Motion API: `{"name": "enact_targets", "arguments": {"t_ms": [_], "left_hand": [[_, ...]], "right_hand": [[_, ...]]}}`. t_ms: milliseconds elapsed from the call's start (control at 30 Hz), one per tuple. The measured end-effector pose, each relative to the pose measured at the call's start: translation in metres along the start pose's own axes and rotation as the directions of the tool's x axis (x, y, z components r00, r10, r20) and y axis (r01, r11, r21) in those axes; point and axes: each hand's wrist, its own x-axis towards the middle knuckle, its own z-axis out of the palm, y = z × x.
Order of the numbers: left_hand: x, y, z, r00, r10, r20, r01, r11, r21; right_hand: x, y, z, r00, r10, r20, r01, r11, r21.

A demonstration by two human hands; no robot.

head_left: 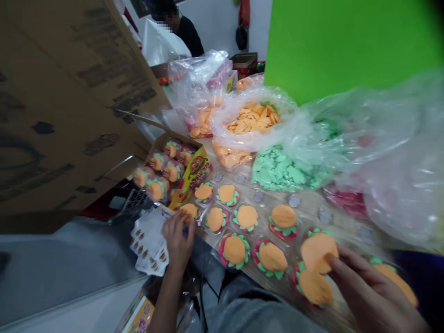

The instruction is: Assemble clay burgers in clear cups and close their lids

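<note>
A person's right hand (pixel 376 291) grips an orange bun disc (pixel 317 252) at the near right of a wooden desk (pixel 308 201), its fingers (pixel 350 264) closed against the disc's lower edge and the disc tilted. Directly below lies a second orange bun (pixel 315 286) on a red and green base. The left hand (pixel 177 243) rises at the desk's near edge, its fingers (pixel 180 223) half curled, just beside a stack of white printed cards (pixel 150 243); whether they grip anything cannot be told.

Rows of burger-shaped pieces (pixel 234 249) in clear trays cover the near part of the desk, with small grey discs (pixel 294 200) scattered behind them. A cardboard tray of wrapped burgers (pixel 163 169) and a yellow printed package (pixel 196 173) sit toward the left edge. Farther back, plastic bags of orange flakes (pixel 248 120) and green crumbs (pixel 277 169) crowd the desk. A large cardboard flap (pixel 69 101) juts in from the left, a green board (pixel 347 46) stands at upper right, and a co-worker in a dark top (pixel 185 34) stands beyond the far end.
</note>
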Motion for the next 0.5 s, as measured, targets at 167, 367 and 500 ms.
{"name": "enact_targets", "arguments": {"t_ms": [167,367,500], "left_hand": [[-0.007,0.081,0.011,0.937,-0.114,0.329,0.218,0.929,-0.300],[-0.015,0.179,0.027,0.601,0.197,0.774,0.457,0.710,-0.535],[-0.013,0.191,0.034,0.541,0.337,0.771,0.381,0.718,-0.582]], "right_hand": [[-0.014,-0.050,0.034,0.992,-0.019,0.124,-0.023,0.946,0.325],[-0.032,-0.071,0.039,0.959,-0.218,0.180,0.175,0.958,0.228],[-0.037,-0.079,0.029,0.908,-0.394,0.145,0.379,0.917,0.122]]}}
